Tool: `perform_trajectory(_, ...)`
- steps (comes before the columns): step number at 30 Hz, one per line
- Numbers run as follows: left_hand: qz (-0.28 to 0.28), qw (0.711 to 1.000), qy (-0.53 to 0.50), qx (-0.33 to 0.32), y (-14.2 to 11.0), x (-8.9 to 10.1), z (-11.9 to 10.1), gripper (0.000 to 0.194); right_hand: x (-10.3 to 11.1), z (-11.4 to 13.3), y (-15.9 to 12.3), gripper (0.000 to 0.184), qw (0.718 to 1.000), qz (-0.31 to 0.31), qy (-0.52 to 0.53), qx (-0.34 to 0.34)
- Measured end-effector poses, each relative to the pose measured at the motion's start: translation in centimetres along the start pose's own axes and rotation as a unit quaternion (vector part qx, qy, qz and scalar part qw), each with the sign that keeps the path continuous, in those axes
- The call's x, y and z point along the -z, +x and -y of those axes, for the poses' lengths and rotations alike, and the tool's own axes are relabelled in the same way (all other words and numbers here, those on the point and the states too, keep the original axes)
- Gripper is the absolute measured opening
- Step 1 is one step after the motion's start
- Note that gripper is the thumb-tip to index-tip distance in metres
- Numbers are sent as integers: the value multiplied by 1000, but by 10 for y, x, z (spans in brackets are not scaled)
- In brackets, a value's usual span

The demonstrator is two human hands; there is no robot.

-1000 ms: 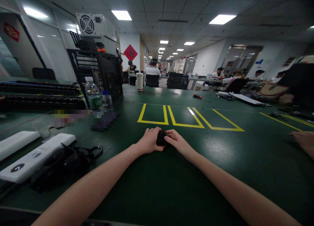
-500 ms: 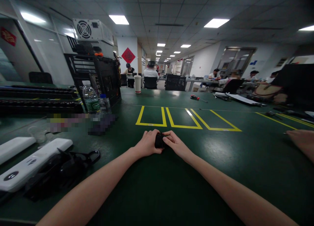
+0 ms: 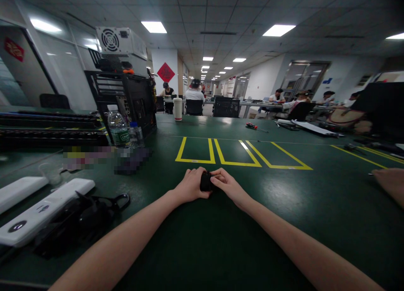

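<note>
Both my hands rest on the green table (image 3: 284,207) just short of the yellow taped boxes (image 3: 221,154). My left hand (image 3: 190,185) is curled round the left side of a small black object (image 3: 206,182). My right hand (image 3: 226,185) pinches the same object from the right with its fingertips. Most of the object is hidden between the fingers, so I cannot make out what it is.
At left lie two white flat devices (image 3: 41,207), a black strap bundle (image 3: 85,217), two water bottles (image 3: 118,129) and a black rack (image 3: 132,99) with a fan unit on top. A red-handled screwdriver (image 3: 254,126) lies beyond. Another person's hand (image 3: 389,183) rests at the right edge.
The view has shifted slightly. My hands stay closed on the black object in the same spot.
</note>
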State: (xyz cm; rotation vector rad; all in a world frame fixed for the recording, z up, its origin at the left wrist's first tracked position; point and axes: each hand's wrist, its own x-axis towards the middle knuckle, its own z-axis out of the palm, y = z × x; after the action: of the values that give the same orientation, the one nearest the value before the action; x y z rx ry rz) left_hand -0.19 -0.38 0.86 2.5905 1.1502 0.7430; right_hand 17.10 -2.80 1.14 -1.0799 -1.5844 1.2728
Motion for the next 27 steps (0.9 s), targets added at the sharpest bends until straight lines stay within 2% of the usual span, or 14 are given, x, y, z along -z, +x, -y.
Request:
perform_trajectory(4, 3, 1000, -3, 5, 0, 1, -2, 53, 2, -2, 1, 30, 1000, 19, -5, -18)
perform_trajectory(9, 8, 1000, 4, 9, 0, 2, -3, 50, 4, 7, -3, 35, 997, 68, 38, -4)
perform_trajectory(13, 6, 1000, -3, 2, 0, 1, -2, 52, 1, 11, -5, 24, 999, 34, 19, -5)
perform_trajectory(16, 1, 1000, 1, -2, 0, 0, -1, 53, 0, 7, -3, 28, 1000, 12, 3, -11)
perform_trajectory(24, 6, 1000, 18, 10, 1, 0, -2, 53, 7, 2, 1, 38, 997, 73, 37, -13)
perform_trajectory(27, 11, 1000, 10, 1, 1, 1, -2, 52, 5, 3, -1, 30, 998, 49, 32, -14)
